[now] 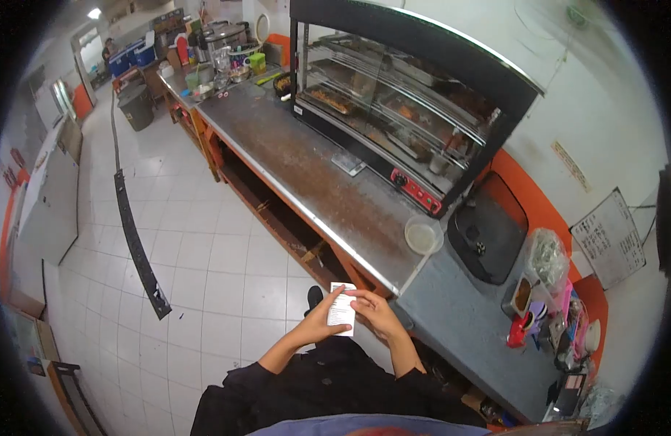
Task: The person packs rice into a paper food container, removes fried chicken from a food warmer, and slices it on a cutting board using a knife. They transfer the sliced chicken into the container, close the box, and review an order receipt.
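Observation:
A small white paper slip [341, 311] with printed lines is held in front of my body, near the counter's front edge. My left hand [322, 320] grips it along the left side, thumb lying across its lower part. On the other side, my right hand [374, 311] touches the slip's right edge with bent fingers. Both hands are in the air, apart from the counter [292, 167]. The print is too small to read.
A glass food warmer [393, 109] with trays inside stands on the counter. Nearby are a round plastic tub [423, 235], a black bag [488, 225] and assorted clutter [553, 320]. A dark strip [135, 240] lies on the tiled floor. One person [108, 49] is far back.

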{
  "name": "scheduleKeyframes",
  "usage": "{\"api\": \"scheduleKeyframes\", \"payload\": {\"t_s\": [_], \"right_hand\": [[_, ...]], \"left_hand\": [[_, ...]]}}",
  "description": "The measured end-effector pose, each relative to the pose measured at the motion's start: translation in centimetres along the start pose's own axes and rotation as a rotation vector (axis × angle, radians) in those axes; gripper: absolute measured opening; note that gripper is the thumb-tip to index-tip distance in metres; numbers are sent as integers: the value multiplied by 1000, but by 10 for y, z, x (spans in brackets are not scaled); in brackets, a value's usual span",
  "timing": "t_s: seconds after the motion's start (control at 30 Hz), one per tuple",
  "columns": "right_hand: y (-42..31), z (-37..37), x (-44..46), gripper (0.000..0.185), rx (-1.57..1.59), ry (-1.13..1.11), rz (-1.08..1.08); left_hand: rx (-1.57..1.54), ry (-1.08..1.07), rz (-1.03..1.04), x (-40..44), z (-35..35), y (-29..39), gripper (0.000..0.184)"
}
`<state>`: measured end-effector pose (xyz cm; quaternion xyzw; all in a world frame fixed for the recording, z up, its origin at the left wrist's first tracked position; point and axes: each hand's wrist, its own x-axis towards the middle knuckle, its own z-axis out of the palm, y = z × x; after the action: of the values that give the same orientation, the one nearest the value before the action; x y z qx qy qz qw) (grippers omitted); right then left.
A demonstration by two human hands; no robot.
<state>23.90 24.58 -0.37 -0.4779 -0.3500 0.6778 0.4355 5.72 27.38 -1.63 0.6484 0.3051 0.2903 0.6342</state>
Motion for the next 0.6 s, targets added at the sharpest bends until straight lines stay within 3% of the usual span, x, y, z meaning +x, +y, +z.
{"api": "scheduleKeyframes", "payload": {"t_s": [0.13,0.2,0.23,0.27,0.33,0.4,0.5,0.53,0.6], "right_hand": [[-12,-20,76,29,124,151,-74],[-26,-37,125,32,174,180,-210],[-42,-48,151,33,17,282,-240],[-58,-60,175,33,-130,385,-264],[-112,-72,219,37,-43,470,-340],[-155,-111,276,43,-432,526,-731],[-274,-88,300,50,-462,620,-891],[-305,-93,315,51,-549,557,-1174],[-381,-76,317,52,-850,681,-1372]], "left_hand": [[40,-70,56,84,-27,-10,91],[-77,-67,9,126,-49,-17,88],[-302,-85,-155,140,-64,-4,85],[-325,-83,-115,154,-80,-3,84],[-311,-73,-128,178,-121,3,83],[-371,-40,-174,199,-162,-8,80],[-356,115,-232,217,-207,-22,72],[-361,149,-252,223,-222,-21,68],[-365,212,-264,236,-246,-26,65]]}}
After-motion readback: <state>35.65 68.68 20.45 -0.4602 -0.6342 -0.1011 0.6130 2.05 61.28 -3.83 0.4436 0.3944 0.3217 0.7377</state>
